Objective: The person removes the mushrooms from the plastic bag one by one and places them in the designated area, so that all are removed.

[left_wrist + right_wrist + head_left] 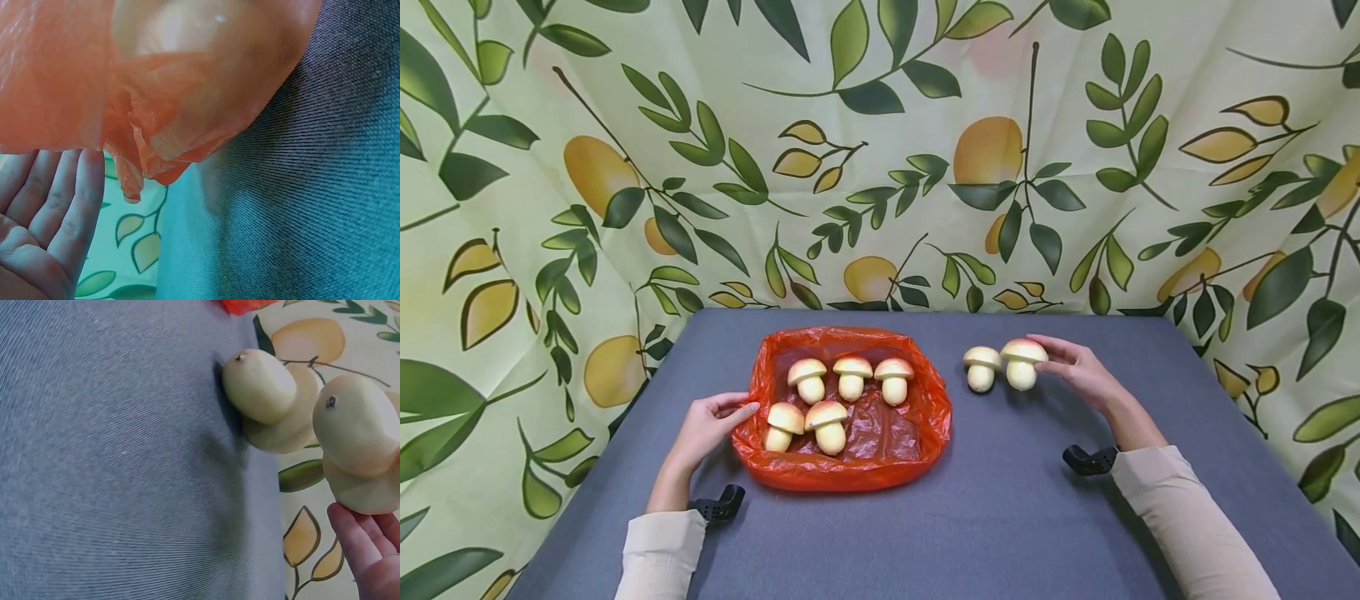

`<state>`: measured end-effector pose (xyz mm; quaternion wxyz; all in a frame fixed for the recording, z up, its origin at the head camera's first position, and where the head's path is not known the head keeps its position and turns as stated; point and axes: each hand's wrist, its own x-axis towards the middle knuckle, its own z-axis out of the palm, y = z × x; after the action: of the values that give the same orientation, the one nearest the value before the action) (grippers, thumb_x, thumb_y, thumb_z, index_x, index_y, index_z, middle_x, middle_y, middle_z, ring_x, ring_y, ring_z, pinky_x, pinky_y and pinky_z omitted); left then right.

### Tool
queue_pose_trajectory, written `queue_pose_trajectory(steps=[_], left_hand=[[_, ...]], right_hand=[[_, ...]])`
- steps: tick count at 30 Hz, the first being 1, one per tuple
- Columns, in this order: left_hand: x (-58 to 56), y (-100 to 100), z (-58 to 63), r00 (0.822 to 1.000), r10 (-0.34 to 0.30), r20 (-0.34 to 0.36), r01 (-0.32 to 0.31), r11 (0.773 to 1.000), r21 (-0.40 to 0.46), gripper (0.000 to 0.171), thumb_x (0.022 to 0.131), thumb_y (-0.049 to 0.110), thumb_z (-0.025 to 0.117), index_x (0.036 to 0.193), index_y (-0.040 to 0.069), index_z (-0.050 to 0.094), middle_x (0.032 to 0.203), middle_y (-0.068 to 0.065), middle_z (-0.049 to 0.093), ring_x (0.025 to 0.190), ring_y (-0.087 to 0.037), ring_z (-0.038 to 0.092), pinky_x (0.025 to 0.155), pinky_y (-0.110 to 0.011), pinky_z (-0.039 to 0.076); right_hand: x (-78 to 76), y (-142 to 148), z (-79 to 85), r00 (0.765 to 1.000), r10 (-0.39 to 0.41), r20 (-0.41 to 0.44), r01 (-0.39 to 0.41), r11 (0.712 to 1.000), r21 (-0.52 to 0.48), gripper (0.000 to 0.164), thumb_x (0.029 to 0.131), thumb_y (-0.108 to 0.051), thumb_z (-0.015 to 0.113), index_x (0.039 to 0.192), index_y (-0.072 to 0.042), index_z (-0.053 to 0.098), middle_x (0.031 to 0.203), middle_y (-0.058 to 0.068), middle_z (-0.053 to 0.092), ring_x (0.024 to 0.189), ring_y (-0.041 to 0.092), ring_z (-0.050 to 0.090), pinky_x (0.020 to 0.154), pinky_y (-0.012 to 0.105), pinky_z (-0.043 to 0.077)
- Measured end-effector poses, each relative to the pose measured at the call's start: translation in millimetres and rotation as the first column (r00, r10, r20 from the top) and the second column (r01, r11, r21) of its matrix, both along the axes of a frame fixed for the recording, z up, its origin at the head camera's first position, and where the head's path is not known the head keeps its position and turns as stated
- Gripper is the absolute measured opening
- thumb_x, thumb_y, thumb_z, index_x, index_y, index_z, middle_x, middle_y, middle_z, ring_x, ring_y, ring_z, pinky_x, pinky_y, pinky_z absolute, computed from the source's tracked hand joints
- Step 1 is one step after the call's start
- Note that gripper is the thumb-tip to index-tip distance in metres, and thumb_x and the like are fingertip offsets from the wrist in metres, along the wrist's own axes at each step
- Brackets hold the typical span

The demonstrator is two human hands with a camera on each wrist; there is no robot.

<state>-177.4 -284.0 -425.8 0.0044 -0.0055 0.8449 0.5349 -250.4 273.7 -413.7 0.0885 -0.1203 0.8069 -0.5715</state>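
A red plastic bag [850, 477] lies opened out with its rim rolled down, and several toy mushrooms with reddish-yellow caps lie in it. At its left rim, my left hand [711, 423] pinches the plastic between thumb and fingers; in the left wrist view the bag hides the fingertips [90, 164]. To the right of the bag, my right hand [1078, 373] holds a toy mushroom [1021, 375] by its cap, stem downward. Just left of that one, another toy mushroom [981, 377] rests on the table. Pale rounded stems show in the right wrist view, the held mushroom [356, 425] nearer the camera.
Everything stands on a blue-grey cloth-covered table [970, 533]. A leaf-and-fruit patterned curtain [880, 225] hangs right behind the table and along both sides. Each wrist wears a black camera strap, such as the right strap [1090, 460].
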Motion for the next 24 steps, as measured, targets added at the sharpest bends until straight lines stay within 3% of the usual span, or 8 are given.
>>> queue_pose_trajectory(steps=[9,15,24], left_hand=[[0.4,0.0,0.2,1.000,-0.005,0.003,0.005,1.000,0.010,0.041,0.090,0.018,0.068,0.119,-0.011,0.061,0.087,0.013,0.074,0.072,0.005,0.065,0.066,-0.018,0.055],[0.6,0.0,0.8,1.000,-0.009,0.011,0.009,1.000,0.008,0.042,0.090,0.018,0.067,0.120,-0.010,0.061,0.088,0.010,0.074,0.070,0.004,0.065,0.066,-0.019,0.055],[0.9,-0.1,1.2,1.000,-0.007,0.009,0.007,1.000,0.000,0.042,0.090,0.019,0.068,0.119,-0.009,0.062,0.084,0.017,0.072,0.070,0.005,0.064,0.065,-0.018,0.054]], right_hand=[[-4.4,8.6,-16.0,1.000,0.003,-0.011,-0.003,1.000,0.005,0.059,0.091,-0.029,0.065,0.143,-0.010,0.046,0.117,-0.031,0.056,0.101,-0.021,0.051,0.080,0.009,0.039],[-6.8,10.7,-20.6,0.999,-0.026,0.038,0.024,0.999,0.049,0.068,0.092,-0.025,0.064,0.147,0.002,0.034,0.135,-0.013,0.051,0.101,-0.023,0.047,0.084,0.006,0.042],[-9.9,14.2,-24.0,0.996,-0.015,0.086,0.011,0.999,0.043,0.067,0.094,-0.019,0.061,0.147,0.005,0.030,0.129,-0.020,0.048,0.101,-0.022,0.045,0.085,0.005,0.041]])
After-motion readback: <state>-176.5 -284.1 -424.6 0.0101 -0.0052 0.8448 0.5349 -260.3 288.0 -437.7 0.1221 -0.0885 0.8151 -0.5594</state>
